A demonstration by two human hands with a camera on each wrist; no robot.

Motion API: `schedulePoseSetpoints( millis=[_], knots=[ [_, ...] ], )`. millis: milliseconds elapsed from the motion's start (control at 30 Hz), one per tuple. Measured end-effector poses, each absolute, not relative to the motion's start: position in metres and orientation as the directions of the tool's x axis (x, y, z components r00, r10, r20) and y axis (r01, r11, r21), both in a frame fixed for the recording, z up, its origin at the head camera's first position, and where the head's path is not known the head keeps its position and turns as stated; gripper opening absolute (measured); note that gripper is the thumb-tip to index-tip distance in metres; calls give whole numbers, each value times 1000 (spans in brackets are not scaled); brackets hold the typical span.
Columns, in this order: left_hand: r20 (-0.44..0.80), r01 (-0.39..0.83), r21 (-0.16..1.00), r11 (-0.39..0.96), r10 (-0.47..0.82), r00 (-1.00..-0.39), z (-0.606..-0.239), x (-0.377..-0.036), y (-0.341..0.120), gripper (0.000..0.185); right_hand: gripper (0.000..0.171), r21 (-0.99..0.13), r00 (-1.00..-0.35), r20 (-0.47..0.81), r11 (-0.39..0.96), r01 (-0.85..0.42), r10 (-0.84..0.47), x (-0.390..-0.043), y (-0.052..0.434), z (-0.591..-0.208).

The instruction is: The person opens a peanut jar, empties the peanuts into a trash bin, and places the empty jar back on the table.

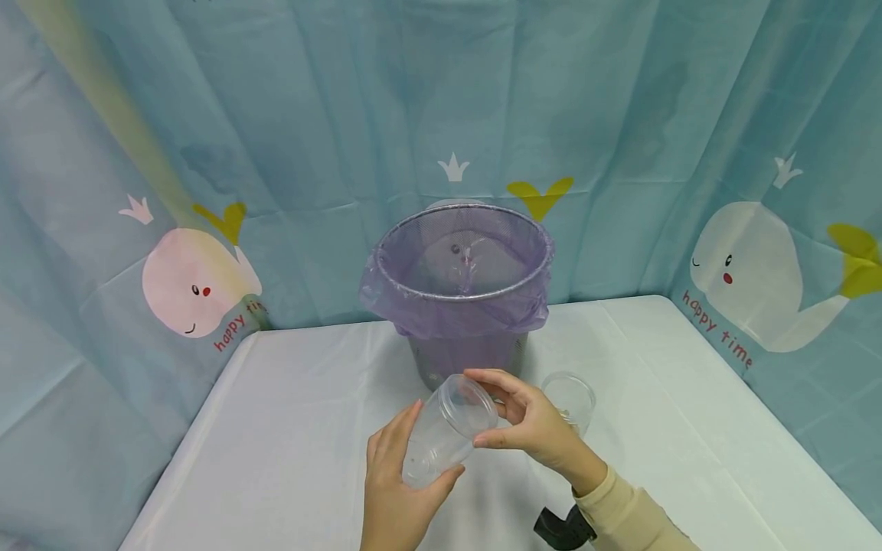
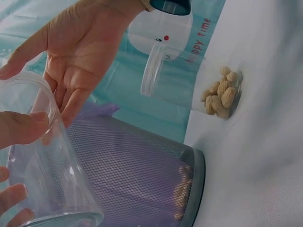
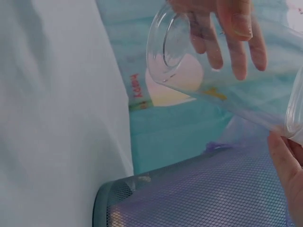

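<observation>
A clear plastic jar [image 1: 430,444] is held tilted in front of the bin, its mouth toward the upper right. My left hand [image 1: 400,493] grips it around the lower part, thumb on one side and fingers on the other. At the rim, my right hand [image 1: 524,421] holds the jar between thumb and fingers. Through the jar's wall [image 3: 227,90] the left fingers show, and I see no contents apart from tiny specks. Behind the right hand stands a second clear jar [image 1: 575,394]; peanuts [image 2: 220,94] lie at its bottom, partly hidden in the head view.
A mesh bin [image 1: 468,352] lined with a purple bag [image 1: 455,317] stands at the table's back edge. Tan pieces [image 2: 182,191] show through its mesh near the base. A black curved object [image 1: 565,528] is by the right sleeve. Printed curtains [image 1: 310,153] surround the white table [image 1: 289,444].
</observation>
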State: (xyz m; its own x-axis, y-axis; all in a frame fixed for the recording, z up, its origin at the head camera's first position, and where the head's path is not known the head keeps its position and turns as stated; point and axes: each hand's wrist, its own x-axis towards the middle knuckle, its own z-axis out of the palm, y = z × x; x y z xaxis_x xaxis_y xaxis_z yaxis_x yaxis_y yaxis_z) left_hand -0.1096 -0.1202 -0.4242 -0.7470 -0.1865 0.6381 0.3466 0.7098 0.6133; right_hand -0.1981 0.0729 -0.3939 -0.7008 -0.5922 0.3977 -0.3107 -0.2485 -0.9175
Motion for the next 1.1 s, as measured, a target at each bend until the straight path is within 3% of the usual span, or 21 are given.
schedulePoseSetpoints(
  millis=[1100],
  knots=[
    [705, 332, 576, 747, -247, -665, -436, -115, -114, 99, 72, -915, -784, 404, -213, -343, -471, -189, 58, -396]
  ],
)
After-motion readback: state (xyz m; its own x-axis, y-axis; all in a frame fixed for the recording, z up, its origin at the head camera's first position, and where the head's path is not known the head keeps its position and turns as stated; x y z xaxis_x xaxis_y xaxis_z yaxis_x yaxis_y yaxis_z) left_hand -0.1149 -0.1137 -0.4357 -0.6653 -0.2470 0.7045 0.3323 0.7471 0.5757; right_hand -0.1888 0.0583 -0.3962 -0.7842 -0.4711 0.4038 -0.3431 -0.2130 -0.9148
